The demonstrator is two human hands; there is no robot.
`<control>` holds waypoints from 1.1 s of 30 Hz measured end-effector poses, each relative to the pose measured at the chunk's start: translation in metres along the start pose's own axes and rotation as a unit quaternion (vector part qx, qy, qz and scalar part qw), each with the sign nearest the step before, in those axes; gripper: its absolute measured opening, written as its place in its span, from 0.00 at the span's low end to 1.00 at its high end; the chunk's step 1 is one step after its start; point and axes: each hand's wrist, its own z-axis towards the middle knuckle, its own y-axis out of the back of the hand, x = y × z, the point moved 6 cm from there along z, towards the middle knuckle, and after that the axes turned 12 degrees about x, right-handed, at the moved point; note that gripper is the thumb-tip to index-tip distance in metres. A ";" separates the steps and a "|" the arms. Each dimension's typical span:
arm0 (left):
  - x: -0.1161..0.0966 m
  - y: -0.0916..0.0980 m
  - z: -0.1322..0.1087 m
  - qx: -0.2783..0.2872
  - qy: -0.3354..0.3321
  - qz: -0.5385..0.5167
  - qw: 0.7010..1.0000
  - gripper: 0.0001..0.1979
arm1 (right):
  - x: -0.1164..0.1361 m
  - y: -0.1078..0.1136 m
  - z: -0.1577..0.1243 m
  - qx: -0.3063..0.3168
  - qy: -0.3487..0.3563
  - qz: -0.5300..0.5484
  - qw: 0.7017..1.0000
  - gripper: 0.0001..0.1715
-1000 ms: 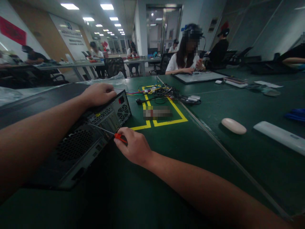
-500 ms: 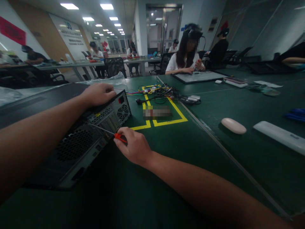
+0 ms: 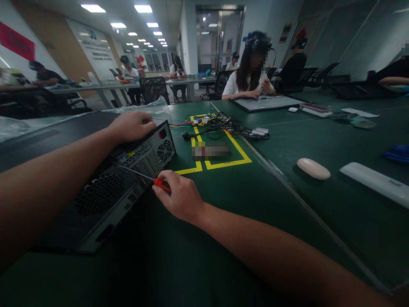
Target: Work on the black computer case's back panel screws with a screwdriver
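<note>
A black desktop computer case (image 3: pixel 96 230) lies on its side at the left, its rear panel turned toward me. My left hand (image 3: pixel 132 125) rests on the case's upper side near the rear edge, fingers bent against it and partly hidden. An orange-handled screwdriver (image 3: pixel 161 184) is pinched between the thumb and fingers of my right hand (image 3: pixel 180 194). Its long thin shaft runs up and left across the rear panel, close to the slots and the large round vent. Exactly what the tip touches is hard to make out in the dim light.
Tangled cables (image 3: pixel 223 123) lie beyond the case on the green table (image 3: pixel 255 200), around yellow tape (image 3: pixel 228 163) and a blurred-out object (image 3: pixel 211 151). To the right are a pale oval object (image 3: pixel 313 169) and a long white one (image 3: pixel 377 183). Across the table a person (image 3: pixel 249 81) works over a flat panel.
</note>
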 end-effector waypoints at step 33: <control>-0.001 0.001 -0.002 0.009 0.003 0.006 1.000 0.22 | 0.002 0.001 0.000 -0.020 0.005 -0.001 1.000 0.23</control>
